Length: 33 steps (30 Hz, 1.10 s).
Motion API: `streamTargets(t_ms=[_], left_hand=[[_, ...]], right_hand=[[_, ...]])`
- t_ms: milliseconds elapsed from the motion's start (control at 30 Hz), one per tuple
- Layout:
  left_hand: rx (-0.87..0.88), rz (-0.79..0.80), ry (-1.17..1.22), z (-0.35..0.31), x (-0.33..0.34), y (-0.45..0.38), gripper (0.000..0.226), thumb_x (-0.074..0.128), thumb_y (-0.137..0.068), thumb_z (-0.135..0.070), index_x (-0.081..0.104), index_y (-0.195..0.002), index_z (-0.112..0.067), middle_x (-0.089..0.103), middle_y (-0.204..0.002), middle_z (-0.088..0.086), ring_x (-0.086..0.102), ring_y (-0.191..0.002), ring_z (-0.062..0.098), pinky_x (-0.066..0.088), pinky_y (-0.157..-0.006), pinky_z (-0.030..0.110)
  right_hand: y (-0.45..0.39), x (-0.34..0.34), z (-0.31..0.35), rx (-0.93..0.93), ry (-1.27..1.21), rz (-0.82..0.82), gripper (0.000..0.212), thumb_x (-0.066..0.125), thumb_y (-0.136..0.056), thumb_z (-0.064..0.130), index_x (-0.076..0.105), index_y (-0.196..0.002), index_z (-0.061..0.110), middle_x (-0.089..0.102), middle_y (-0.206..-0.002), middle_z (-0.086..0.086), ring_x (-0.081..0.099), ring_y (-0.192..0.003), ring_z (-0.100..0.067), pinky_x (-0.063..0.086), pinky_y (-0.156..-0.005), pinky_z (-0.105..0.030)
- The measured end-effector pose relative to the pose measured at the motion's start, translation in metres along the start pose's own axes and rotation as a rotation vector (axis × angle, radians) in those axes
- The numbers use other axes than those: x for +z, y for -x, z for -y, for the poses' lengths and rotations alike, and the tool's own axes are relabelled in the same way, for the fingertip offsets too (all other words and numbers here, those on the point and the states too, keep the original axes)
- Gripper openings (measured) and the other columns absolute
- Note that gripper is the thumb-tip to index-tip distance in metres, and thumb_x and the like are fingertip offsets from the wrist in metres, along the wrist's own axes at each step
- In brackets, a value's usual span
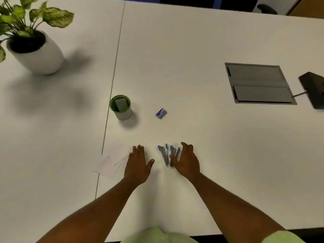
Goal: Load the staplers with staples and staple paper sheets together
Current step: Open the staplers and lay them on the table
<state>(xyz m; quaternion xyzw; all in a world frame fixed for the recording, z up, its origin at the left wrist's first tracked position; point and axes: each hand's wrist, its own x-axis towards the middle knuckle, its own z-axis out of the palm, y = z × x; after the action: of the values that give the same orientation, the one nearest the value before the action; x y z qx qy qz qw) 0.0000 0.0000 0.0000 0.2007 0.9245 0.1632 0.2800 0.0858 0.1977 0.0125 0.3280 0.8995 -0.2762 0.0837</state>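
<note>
Here the staplers (168,155) lie bunched on the white surface (192,50), flipped open with metal rails showing, between the two hands. Left hand (138,163) rests flat, fingers straight, holding nothing. Right hand (186,161) is spread and relaxed, its thumb touching the nearest stapler, no grip formed. Judged: small, light, rigid metal-and-plastic; the hinged tops will flop, so take hold along the body sides. Staple box (161,113) sits farther off, light, and the strips inside are probably brittle. Paper sheets (109,160) lie left of the left hand, thin and likely to slide. Green-rimmed cup (121,107), potted plant (33,41), grey cable hatch (259,84). The surface looks smooth; a seam runs up it.
</note>
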Motion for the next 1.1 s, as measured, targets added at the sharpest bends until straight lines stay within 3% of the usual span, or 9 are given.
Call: streamTargets(t_ms=[300, 533, 700, 833, 933, 1000, 1100], left_hand=[[0.057, 0.051, -0.045, -0.003, 0.011, -0.016, 0.084, 0.036, -0.102, -0.054, -0.005, -0.158, -0.007, -0.011, -0.168, 0.008, -0.012, -0.155, 0.024, 0.003, -0.127, 0.037], [0.044, 0.036, -0.036, -0.005, 0.022, -0.016, 0.085, 0.038, -0.101, -0.053, -0.005, -0.158, -0.007, -0.02, -0.166, 0.006, -0.013, -0.155, 0.022, 0.0, -0.126, 0.035], [0.051, 0.031, -0.03, -0.013, 0.017, -0.015, 0.085, 0.039, -0.101, -0.052, -0.006, -0.158, -0.008, -0.019, -0.166, 0.005, -0.013, -0.155, 0.022, 0.0, -0.126, 0.035], [0.121, -0.028, 0.062, -0.026, 0.014, -0.014, 0.074, 0.039, -0.104, -0.047, 0.005, -0.16, -0.012, -0.01, -0.168, 0.0, -0.008, -0.155, 0.016, 0.004, -0.125, 0.032], [0.213, -0.055, 0.243, -0.037, 0.012, -0.008, 0.06, 0.042, -0.105, -0.035, 0.021, -0.158, -0.017, 0.008, -0.168, -0.006, 0.007, -0.155, 0.012, 0.013, -0.125, 0.029], [0.242, -0.069, 0.421, -0.049, 0.011, -0.002, 0.054, 0.045, -0.105, -0.026, 0.029, -0.156, -0.02, 0.024, -0.165, -0.005, 0.022, -0.152, 0.012, 0.02, -0.123, 0.026], [0.106, -0.108, 0.703, -0.07, 0.01, 0.004, 0.049, 0.046, -0.105, -0.016, 0.036, -0.153, -0.017, 0.041, -0.157, -0.002, 0.038, -0.145, 0.015, 0.029, -0.121, 0.031]], right_hand=[[-0.014, 0.008, 0.0, 0.092, -0.048, 0.083, 0.083, 0.074, -0.082, 0.051, 0.032, -0.146, 0.019, 0.039, -0.138, -0.001, 0.061, -0.111, -0.023, 0.054, -0.09, -0.038], [-0.024, 0.004, -0.006, 0.096, -0.119, 0.113, 0.068, 0.07, -0.086, 0.031, 0.036, -0.144, 0.019, 0.043, -0.139, -0.003, 0.061, -0.114, -0.027, 0.051, -0.095, -0.039], [-0.021, 0.002, -0.008, 0.123, -0.201, 0.115, 0.065, 0.07, -0.087, 0.029, 0.039, -0.143, 0.022, 0.048, -0.136, -0.003, 0.059, -0.117, -0.023, 0.049, -0.096, -0.032], [-0.019, -0.002, -0.003, 0.208, -0.446, 0.11, 0.047, 0.064, -0.092, 0.022, 0.048, -0.137, 0.028, 0.059, -0.129, -0.002, 0.064, -0.104, -0.02, 0.057, -0.091, -0.036], [-0.011, -0.007, 0.0, 0.25, -0.636, 0.163, 0.035, 0.054, -0.099, 0.018, 0.052, -0.132, 0.028, 0.062, -0.12, -0.006, 0.064, -0.095, -0.02, 0.061, -0.083, -0.041], [-0.006, -0.009, 0.002, 0.245, -0.719, 0.181, 0.032, 0.049, -0.1, 0.013, 0.055, -0.128, 0.028, 0.063, -0.112, -0.004, 0.062, -0.089, -0.017, 0.059, -0.077, -0.035], [0.001, -0.015, 0.007, 0.201, -0.813, 0.206, 0.04, 0.044, -0.098, 0.003, 0.058, -0.129, 0.024, 0.064, -0.105, 0.001, 0.06, -0.086, -0.012, 0.051, -0.065, -0.016]])
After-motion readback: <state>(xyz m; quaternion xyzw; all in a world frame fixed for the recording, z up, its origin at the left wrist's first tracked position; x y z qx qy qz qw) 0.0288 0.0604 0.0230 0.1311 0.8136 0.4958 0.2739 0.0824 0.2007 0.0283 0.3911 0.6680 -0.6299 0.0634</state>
